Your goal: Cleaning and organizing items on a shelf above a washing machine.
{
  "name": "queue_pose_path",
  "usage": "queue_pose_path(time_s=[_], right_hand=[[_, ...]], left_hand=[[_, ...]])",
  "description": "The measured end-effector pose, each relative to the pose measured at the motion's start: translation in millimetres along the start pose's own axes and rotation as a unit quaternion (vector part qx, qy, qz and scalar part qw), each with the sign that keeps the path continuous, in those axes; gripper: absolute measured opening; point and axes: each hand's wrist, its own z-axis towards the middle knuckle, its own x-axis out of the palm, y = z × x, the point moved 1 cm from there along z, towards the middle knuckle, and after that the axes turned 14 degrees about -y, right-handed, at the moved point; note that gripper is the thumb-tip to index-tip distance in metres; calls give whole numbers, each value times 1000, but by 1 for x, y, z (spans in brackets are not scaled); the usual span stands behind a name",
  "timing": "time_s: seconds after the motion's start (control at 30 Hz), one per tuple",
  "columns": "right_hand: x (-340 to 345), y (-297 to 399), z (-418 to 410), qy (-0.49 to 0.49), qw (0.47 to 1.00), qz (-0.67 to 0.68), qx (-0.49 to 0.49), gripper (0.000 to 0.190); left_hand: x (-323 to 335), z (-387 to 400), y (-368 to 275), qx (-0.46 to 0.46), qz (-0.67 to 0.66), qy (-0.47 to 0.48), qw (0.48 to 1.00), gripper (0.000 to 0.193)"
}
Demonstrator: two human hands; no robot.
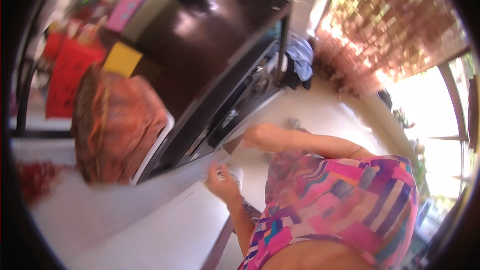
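My right hand [262, 137], its fingers curled, is beside the near corner of a dark cabinet with a glossy top [210, 48]. Lower in the view, my left hand [223, 183] is raised with bent fingers, apart from the right one. Blur hides whether either hand holds something small. Between the hands and the cabinet is a brown flat piece [233, 144]. Under the cabinet top, a compartment [243, 93] shows dark and shiny items that I cannot make out. A whitish object [237, 176] shows just behind my left hand.
A reddish-brown bag-like item [120, 127] rests at the cabinet's end, near a red bag [71, 78], a yellow square [123, 59] and a pink box [129, 3]. Light-blue cloth [301, 58] hangs at the far corner. A white surface [150, 228] lies at lower left.
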Motion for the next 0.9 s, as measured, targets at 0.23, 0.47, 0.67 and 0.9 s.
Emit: queue_pose_path(time_s=[0.23,0.47,0.67,0.9], right_hand=[[37,-176,-153,165,944,-180,223,32],[96,-416,-278,214,840,-127,482,25],[190,-618,-312,185,853,-126,471,29],[267,-793,-220,-26,909,-320,267,36]], left_hand=[[120,-105,35,218,199,431,853,44],[212,-215,88,-171,137,572,791,54],[292,-344,181,-763,-256,502,315,65],[346,-350,241,-731,-372,514,251,65]])
